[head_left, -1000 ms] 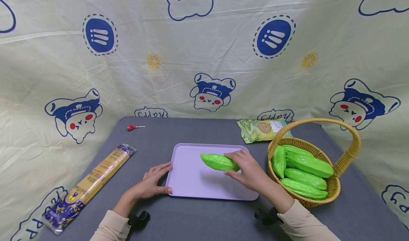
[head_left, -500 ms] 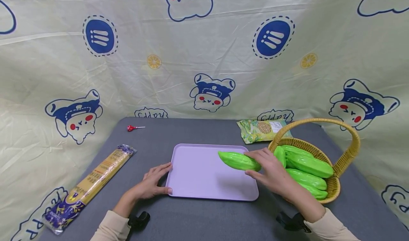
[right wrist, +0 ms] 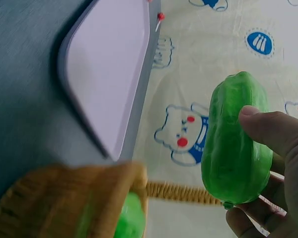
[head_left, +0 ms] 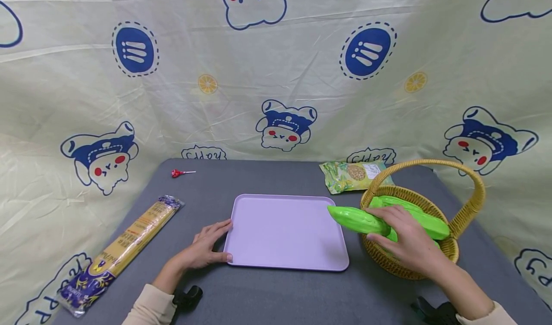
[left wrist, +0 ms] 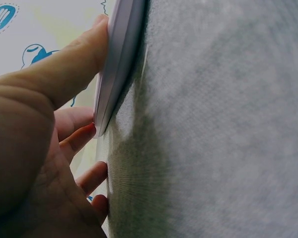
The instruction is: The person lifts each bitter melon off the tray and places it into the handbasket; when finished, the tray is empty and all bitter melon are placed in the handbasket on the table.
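A green, ridged bitter melon [head_left: 355, 219] hangs over the left rim of the wicker basket [head_left: 394, 262]. My right hand [head_left: 407, 241] grips it, and in the right wrist view the thumb lies across its side. Other green melons [head_left: 433, 226] lie in the basket, partly hidden by that hand. My left hand [head_left: 207, 246] rests at the left edge of the lilac tray [head_left: 284, 229], its thumb and fingertips touching the rim. From the left wrist, the tray's edge [left wrist: 120, 64] shows with thumb and fingers against it.
A long packet of noodles [head_left: 125, 248] lies on the left of the grey table [head_left: 258, 298]. A small red-handled tool [head_left: 181, 172] lies at the back left. Behind the basket is a green and yellow bag [head_left: 349, 176]. The basket's handle [head_left: 470, 176] arches high at the right.
My right hand has carried the bitter melon rightward from over the tray to over the basket's left rim. The left hand has stayed at the tray's edge.
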Demonstrator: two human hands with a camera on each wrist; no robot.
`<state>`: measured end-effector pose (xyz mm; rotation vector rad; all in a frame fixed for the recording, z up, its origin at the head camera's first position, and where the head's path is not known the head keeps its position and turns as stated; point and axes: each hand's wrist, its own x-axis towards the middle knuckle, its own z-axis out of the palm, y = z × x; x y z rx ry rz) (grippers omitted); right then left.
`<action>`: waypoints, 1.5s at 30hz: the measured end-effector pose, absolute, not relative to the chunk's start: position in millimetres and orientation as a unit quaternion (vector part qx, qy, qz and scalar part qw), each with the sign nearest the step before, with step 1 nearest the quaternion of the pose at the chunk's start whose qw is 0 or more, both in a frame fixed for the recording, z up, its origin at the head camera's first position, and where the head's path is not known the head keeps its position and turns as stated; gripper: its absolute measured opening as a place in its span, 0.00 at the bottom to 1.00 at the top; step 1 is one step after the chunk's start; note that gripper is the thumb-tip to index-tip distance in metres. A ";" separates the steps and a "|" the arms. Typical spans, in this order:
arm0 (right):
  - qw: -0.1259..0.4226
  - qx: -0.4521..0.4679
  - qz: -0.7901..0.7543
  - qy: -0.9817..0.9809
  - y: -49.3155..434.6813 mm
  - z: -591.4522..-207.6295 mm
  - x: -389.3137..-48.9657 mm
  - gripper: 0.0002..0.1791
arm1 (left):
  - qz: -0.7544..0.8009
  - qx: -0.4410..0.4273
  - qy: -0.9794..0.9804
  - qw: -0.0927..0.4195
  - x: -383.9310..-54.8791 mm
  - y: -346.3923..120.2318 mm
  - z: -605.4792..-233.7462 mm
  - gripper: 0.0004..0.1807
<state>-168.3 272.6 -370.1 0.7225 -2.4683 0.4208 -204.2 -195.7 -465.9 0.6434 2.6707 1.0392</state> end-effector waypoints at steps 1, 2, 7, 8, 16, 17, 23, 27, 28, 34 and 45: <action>0.262 0.261 0.152 -0.917 276.5 -369.8 -167.0 0.31 | 0.351 0.218 0.905 0.101 -204.3 -195.8 -466.0 0.46; 0.259 0.254 0.147 -0.920 280.6 -369.5 -165.9 0.31 | 0.350 0.218 0.905 0.101 -204.4 -196.0 -466.0 0.46; 0.248 0.226 0.126 -0.934 301.2 -369.1 -161.2 0.29 | 0.353 0.215 0.905 0.106 -204.9 -196.9 -466.4 0.46; 0.245 0.222 0.125 -0.935 305.5 -369.4 -160.5 0.29 | 0.354 0.214 0.904 0.108 -204.9 -197.1 -466.5 0.46; 0.212 0.193 0.143 -0.947 337.2 -376.1 -155.8 0.27 | 0.356 0.207 0.904 0.119 -205.3 -196.6 -467.2 0.46; 0.208 0.190 0.147 -0.948 340.7 -377.3 -155.4 0.27 | 0.357 0.208 0.903 0.120 -205.5 -196.6 -467.5 0.46; 0.206 0.175 0.133 -0.953 358.1 -385.2 -152.2 0.26 | 0.359 0.215 0.901 0.117 -205.8 -197.3 -467.8 0.46; 0.203 0.161 0.115 -0.959 366.3 -388.9 -149.8 0.25 | 0.358 0.218 0.901 0.112 -205.5 -197.4 -467.6 0.46; 0.202 0.159 0.111 -0.960 368.1 -389.4 -149.4 0.25 | 0.358 0.219 0.901 0.111 -205.6 -197.4 -467.7 0.46; 0.190 0.146 0.108 -0.965 376.2 -394.3 -148.0 0.25 | 0.354 0.225 0.902 0.098 -204.7 -197.0 -467.8 0.46; 0.202 0.145 0.110 -0.962 385.3 -403.0 -148.7 0.26 | 0.348 0.228 0.905 0.087 -203.0 -196.3 -466.7 0.46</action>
